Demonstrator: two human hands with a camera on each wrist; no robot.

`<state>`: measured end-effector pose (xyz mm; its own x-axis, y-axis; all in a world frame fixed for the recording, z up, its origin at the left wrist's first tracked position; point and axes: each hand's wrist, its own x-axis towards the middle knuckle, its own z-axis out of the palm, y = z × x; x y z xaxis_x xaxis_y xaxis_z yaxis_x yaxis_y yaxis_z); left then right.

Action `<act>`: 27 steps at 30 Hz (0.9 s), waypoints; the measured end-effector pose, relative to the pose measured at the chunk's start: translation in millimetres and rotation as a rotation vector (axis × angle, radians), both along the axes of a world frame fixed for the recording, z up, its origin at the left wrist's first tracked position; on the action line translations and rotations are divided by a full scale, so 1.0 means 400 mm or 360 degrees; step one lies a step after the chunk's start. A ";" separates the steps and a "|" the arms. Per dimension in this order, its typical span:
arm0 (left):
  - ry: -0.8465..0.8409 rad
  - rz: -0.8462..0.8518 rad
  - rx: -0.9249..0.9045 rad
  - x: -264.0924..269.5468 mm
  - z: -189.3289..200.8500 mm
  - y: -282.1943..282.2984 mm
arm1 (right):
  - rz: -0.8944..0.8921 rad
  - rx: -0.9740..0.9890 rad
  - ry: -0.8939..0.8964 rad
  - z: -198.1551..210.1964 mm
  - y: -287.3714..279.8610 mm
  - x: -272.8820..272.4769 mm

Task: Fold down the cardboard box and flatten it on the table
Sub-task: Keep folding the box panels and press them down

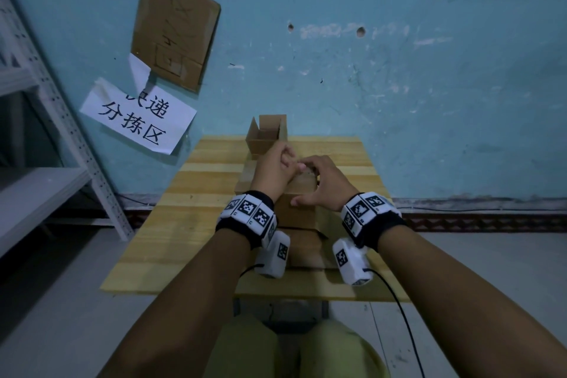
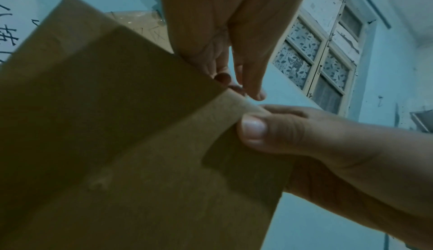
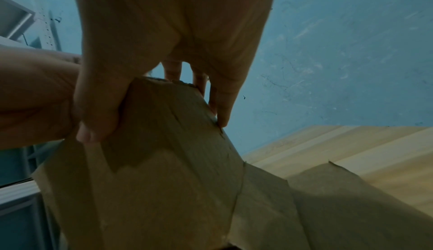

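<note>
The cardboard box [image 1: 299, 202] stands in the middle of the counter [image 1: 190, 224], between your wrists, its lower flaps splayed out on the wood toward you. Your right hand [image 1: 322, 182] grips its top edge: in the right wrist view the thumb [image 3: 98, 117] lies curled down the near face while the fingers [image 3: 222, 105] hook over the ragged far rim, so you are pinching the panel between them. Your left hand [image 1: 273, 172] sits at the upper left corner; the left wrist view shows its fingers [image 2: 250, 79] pointing down, close together, at the top corner of the box, but you cannot tell from here whether they actually clamp it or only touch it. The step in hand looks like collapsing the standing walls. To do it well, keep the right-hand pinch firm near the corner, push one opposite pair of corners toward each other so the walls shear along their creases, and let the left hand guide the panel down rather than crush it. The torn rim looks weak, so press on the crease lines, not the edge. Mind the second, open box [image 1: 267, 136] standing just behind on the counter, against the blue wall [image 1: 399, 70]; a shelf rack [image 1: 40, 101] stands off to your left.
</note>
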<state>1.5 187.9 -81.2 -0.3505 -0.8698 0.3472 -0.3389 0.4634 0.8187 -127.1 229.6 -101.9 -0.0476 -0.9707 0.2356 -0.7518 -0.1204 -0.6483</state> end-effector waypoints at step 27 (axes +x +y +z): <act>-0.0498 0.0197 -0.0059 -0.018 -0.077 0.009 | -0.0141 0.0158 -0.0069 -0.068 -0.001 -0.006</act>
